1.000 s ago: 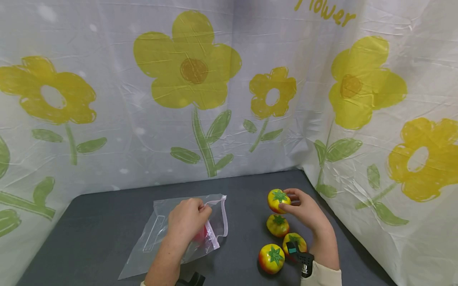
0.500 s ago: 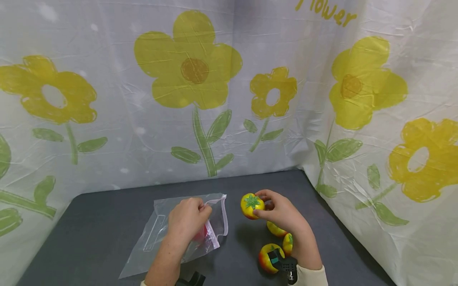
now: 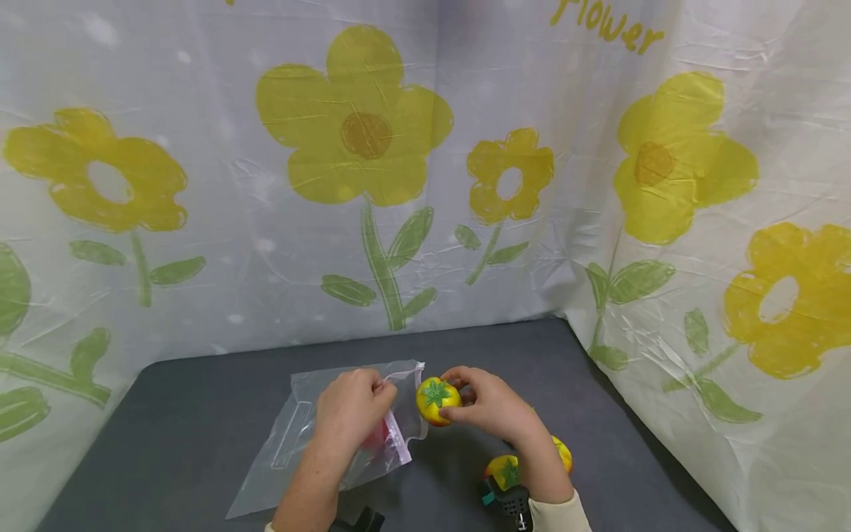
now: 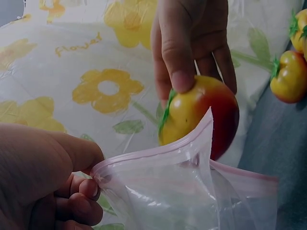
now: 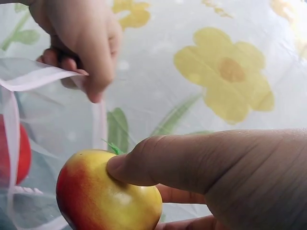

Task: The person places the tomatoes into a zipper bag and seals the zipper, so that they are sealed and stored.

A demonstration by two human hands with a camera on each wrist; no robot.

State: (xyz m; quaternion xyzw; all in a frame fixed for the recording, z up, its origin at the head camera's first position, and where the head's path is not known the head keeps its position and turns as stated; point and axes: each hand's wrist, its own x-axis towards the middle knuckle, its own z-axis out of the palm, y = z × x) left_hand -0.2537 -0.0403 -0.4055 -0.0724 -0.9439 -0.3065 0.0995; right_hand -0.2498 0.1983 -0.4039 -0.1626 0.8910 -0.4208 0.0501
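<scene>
My left hand (image 3: 351,406) pinches the rim of a clear zip bag (image 3: 266,473) lying on the table, its mouth facing right and parted. Through the plastic shows something red (image 5: 21,153); its kind is unclear. With thumb and fingers, my right hand (image 3: 488,403) grips a yellow-and-red tomato (image 3: 436,399) with a green leafy top, right at the bag's mouth. In the left wrist view this tomato (image 4: 192,110) sits just behind the raised pink-edged rim (image 4: 158,148). More such tomatoes, one (image 3: 503,467) and another (image 3: 564,452), lie under my right forearm, partly hidden.
The dark table (image 3: 199,414) reaches back to a white curtain (image 3: 266,295) printed with yellow flowers, which also runs along the right side. A black device (image 3: 508,499) is strapped at my right wrist, and another (image 3: 359,521) at the left.
My right hand has carried the tomato leftward from above the other tomatoes to the bag's mouth. My left hand keeps its pinch on the rim, and the bag stays in place.
</scene>
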